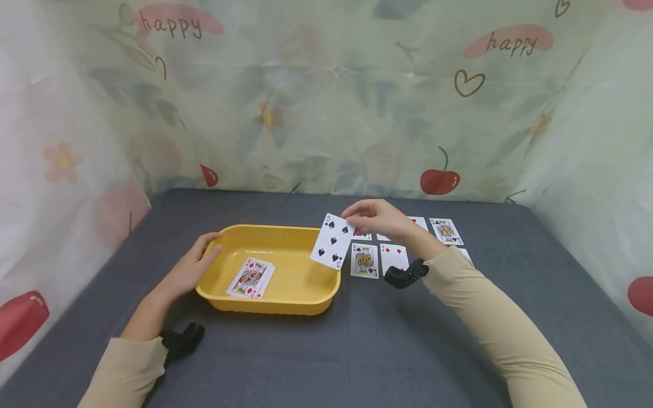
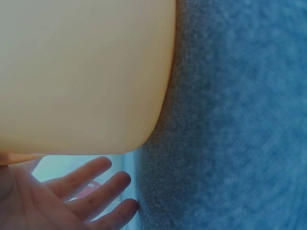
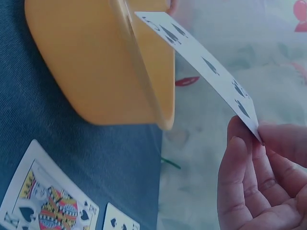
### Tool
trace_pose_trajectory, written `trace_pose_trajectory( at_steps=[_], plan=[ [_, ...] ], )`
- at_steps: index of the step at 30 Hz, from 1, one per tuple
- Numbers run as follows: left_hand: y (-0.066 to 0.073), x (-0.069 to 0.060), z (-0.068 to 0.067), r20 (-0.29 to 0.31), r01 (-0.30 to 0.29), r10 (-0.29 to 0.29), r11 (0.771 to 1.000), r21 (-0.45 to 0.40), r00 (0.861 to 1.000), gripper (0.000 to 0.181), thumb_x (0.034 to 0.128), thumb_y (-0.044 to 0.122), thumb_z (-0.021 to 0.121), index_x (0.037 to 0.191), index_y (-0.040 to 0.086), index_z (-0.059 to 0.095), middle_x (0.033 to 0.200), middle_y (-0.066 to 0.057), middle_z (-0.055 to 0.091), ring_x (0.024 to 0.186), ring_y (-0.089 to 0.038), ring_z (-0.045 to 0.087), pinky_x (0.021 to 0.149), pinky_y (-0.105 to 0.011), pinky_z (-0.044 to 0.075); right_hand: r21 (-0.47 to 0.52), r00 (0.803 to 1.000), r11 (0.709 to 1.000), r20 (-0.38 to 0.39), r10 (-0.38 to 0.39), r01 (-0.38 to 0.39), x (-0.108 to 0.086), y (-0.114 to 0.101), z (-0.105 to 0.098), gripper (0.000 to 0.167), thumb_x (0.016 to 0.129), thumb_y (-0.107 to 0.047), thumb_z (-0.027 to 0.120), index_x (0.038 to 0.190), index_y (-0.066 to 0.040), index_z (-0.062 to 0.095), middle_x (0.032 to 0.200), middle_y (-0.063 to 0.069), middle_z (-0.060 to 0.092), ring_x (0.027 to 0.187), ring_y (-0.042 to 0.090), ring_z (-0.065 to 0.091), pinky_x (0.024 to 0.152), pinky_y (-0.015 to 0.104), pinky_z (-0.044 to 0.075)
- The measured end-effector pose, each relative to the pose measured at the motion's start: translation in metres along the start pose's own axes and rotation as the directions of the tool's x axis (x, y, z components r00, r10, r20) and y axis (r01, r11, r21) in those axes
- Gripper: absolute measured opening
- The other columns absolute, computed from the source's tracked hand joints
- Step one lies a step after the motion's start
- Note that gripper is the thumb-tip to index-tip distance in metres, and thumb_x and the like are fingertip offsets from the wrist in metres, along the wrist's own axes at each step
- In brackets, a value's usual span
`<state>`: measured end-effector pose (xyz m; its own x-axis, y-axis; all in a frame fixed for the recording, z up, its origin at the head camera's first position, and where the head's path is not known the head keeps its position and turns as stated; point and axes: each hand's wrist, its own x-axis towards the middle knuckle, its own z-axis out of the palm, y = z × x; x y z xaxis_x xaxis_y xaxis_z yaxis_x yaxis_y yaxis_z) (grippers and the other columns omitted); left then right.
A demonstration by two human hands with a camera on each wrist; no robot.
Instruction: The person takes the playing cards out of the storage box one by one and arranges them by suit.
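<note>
My right hand point(image 1: 380, 218) pinches one corner of a five of spades playing card point(image 1: 333, 241) between thumb and fingertips. The card hangs tilted, face towards me, over the right end of a yellow plastic tray point(image 1: 285, 231). In the right wrist view the same card point(image 3: 206, 67) slants up from the fingertips towards the tray's rim. My left hand point(image 1: 191, 266) holds the tray's left rim, thumb over the edge; the left wrist view shows several fingers point(image 2: 98, 194) extended outside the wall. Inside the tray lies a small pile of cards point(image 1: 251, 277), a red king on top.
Right of the tray, cards lie face up in two rows, including a king of spades point(image 1: 364, 260), a four of diamonds point(image 1: 394, 256) and a king of clubs point(image 1: 445, 232). The right arm hides some. A printed curtain point(image 1: 326, 141) stands behind the dark grey tabletop point(image 1: 306, 362).
</note>
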<state>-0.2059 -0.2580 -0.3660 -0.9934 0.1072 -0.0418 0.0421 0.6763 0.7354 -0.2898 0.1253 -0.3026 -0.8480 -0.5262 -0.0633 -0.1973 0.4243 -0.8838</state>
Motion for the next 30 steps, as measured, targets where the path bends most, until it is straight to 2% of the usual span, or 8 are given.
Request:
trace_pose_trajectory(
  at_steps=[7, 13, 17, 24, 27, 30],
  plan=[
    [-0.001, 0.0, 0.001, -0.004, -0.001, 0.001, 1.0, 0.003, 1.0, 0.058, 0.1007, 0.044, 0.03, 0.144, 0.007, 0.021, 0.145, -0.027, 0.027, 0.124, -0.041, 0.038, 0.098, -0.053, 0.035, -0.009, 0.999, 1.0, -0.041, 0.015, -0.015, -0.01, 0.013, -0.012, 0.032, 0.09, -0.024, 0.06, 0.116, -0.005, 0.06, 0.101, 0.003, 0.067, 0.083, 0.015, 0.061, 0.082, 0.031, 0.05],
    [-0.002, 0.001, 0.001, -0.008, -0.001, 0.001, 1.0, 0.006, 1.0, 0.058, 0.1005, 0.044, 0.03, 0.144, 0.007, 0.021, 0.145, -0.027, 0.028, 0.123, -0.041, 0.039, 0.098, -0.053, 0.035, -0.017, 0.992, 0.995, -0.071, 0.101, -0.103, -0.019, 0.021, -0.018, 0.033, 0.092, -0.024, 0.058, 0.12, -0.006, 0.058, 0.117, 0.011, 0.062, 0.096, 0.017, 0.056, 0.089, 0.036, 0.048],
    [-0.002, 0.001, 0.001, -0.006, -0.006, 0.006, 1.0, 0.0, 1.0, 0.058, 0.1005, 0.044, 0.03, 0.144, 0.007, 0.021, 0.144, -0.027, 0.028, 0.122, -0.04, 0.039, 0.097, -0.053, 0.036, -0.038, 0.99, 0.992, -0.07, 0.119, -0.121, -0.025, 0.029, -0.021, 0.034, 0.093, -0.023, 0.056, 0.121, -0.004, 0.056, 0.12, 0.013, 0.06, 0.098, 0.015, 0.055, 0.09, 0.036, 0.048],
    [-0.002, 0.0, 0.001, -0.004, -0.007, 0.007, 1.0, -0.005, 1.0, 0.058, 0.1006, 0.044, 0.03, 0.144, 0.007, 0.021, 0.145, -0.027, 0.028, 0.123, -0.04, 0.039, 0.097, -0.052, 0.035, -0.061, 0.996, 0.994, -0.004, 0.091, -0.091, -0.03, 0.055, -0.019, 0.032, 0.093, -0.02, 0.055, 0.118, 0.0, 0.057, 0.114, 0.013, 0.061, 0.086, 0.01, 0.055, 0.081, 0.03, 0.049],
    [-0.002, 0.0, 0.001, -0.004, -0.006, 0.006, 1.0, 0.0, 1.0, 0.057, 0.1006, 0.044, 0.03, 0.144, 0.008, 0.021, 0.144, -0.027, 0.029, 0.122, -0.04, 0.039, 0.096, -0.052, 0.036, -0.043, 0.994, 0.994, 0.045, 0.102, -0.1, -0.033, 0.066, -0.016, 0.032, 0.093, -0.018, 0.055, 0.118, 0.002, 0.057, 0.105, 0.007, 0.064, 0.083, 0.01, 0.055, 0.079, 0.029, 0.05],
    [-0.002, 0.0, 0.001, -0.003, -0.003, 0.003, 1.0, 0.003, 1.0, 0.057, 0.1006, 0.044, 0.03, 0.144, 0.008, 0.021, 0.143, -0.028, 0.029, 0.121, -0.041, 0.04, 0.096, -0.052, 0.036, -0.034, 0.989, 0.993, 0.093, 0.116, -0.113, -0.035, 0.072, -0.012, 0.031, 0.092, -0.017, 0.055, 0.117, 0.002, 0.056, 0.088, -0.001, 0.063, 0.076, 0.011, 0.055, 0.076, 0.03, 0.05]
  ],
)
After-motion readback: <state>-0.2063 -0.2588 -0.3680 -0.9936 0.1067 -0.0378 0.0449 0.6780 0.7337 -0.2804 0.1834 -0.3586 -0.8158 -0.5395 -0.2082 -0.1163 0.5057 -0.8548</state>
